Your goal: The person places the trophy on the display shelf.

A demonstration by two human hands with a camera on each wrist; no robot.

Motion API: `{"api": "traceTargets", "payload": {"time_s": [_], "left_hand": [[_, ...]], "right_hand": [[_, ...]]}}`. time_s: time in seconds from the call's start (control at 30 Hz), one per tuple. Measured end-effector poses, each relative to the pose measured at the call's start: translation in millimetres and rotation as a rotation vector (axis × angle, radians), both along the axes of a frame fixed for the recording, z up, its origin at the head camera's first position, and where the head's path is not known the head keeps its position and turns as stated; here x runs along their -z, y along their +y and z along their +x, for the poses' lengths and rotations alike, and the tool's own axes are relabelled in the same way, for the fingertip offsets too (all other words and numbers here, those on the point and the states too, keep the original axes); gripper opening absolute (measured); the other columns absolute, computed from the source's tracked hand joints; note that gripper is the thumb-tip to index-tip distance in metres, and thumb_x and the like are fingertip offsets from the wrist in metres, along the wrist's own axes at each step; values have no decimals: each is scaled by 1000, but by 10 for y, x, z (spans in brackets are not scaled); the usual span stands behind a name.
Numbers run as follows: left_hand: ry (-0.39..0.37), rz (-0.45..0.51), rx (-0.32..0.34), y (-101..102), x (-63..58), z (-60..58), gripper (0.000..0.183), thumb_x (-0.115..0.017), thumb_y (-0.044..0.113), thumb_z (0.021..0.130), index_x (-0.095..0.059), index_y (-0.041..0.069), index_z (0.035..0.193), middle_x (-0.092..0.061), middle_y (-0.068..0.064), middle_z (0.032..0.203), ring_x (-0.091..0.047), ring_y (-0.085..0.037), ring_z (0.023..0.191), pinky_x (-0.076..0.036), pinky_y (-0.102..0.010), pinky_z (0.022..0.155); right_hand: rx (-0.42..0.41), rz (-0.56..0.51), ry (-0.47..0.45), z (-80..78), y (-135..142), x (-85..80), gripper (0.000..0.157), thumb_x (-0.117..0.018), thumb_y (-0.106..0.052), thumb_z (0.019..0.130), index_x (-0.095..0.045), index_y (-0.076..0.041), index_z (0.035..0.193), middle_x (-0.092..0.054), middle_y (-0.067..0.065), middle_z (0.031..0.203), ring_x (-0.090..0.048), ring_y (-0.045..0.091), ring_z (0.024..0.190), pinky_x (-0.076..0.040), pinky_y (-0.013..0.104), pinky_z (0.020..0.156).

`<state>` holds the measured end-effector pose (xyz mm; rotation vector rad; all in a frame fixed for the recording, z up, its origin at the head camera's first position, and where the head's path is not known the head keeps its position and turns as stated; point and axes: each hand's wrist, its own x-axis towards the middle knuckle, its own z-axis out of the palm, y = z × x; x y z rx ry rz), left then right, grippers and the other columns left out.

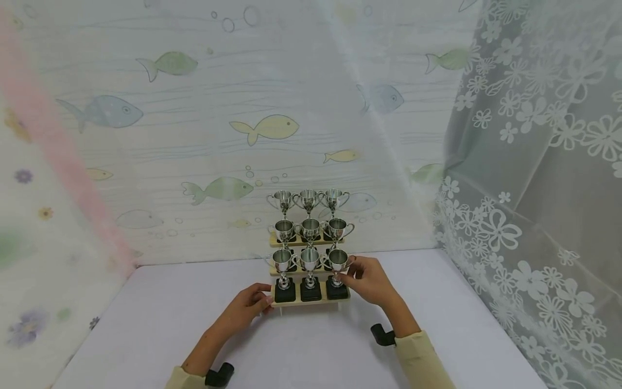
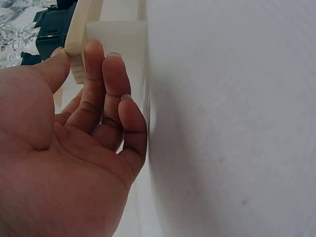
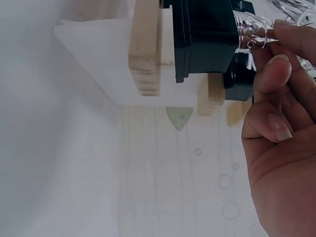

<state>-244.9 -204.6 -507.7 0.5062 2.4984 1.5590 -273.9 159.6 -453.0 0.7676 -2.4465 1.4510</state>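
A three-tier wooden stand (image 1: 311, 303) bears rows of small silver trophy cups on black square bases. My left hand (image 1: 245, 309) is at the left end of the lowest tier. In the left wrist view, its thumb and fingers pinch the wooden board's end (image 2: 81, 29). On the right, my right hand (image 1: 370, 281) holds the front-row right trophy (image 1: 338, 260), thumb and fingers pinching it above its black base (image 3: 207, 37). That base sits at the tier's right end; the right wrist view does not show whether it touches the wood. Fingers partly hide the trophy's stem.
The stand is on a white-covered table (image 1: 160, 324), close to a back curtain (image 1: 194, 135) printed with fish. A floral lace curtain (image 1: 529, 216) hangs along the right side. At the left is another flowered curtain (image 1: 39, 227). Each wrist has a black strap mount (image 1: 383, 335).
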Motion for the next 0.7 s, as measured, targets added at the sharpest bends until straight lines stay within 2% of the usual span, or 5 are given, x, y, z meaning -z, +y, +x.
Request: {"api": "traceTargets", "payload": {"time_s": [0.7], "left_hand": [[9, -4, 2, -6, 5, -1, 45, -60, 21, 109, -52, -7, 143, -74, -12, 99, -69, -25, 89, -56, -31, 78]], "right_hand": [[39, -27, -16, -24, -26, 65, 5, -83, -10, 89, -80, -11, 94, -70, 0, 77, -57, 13, 63, -47, 27, 57]]}}
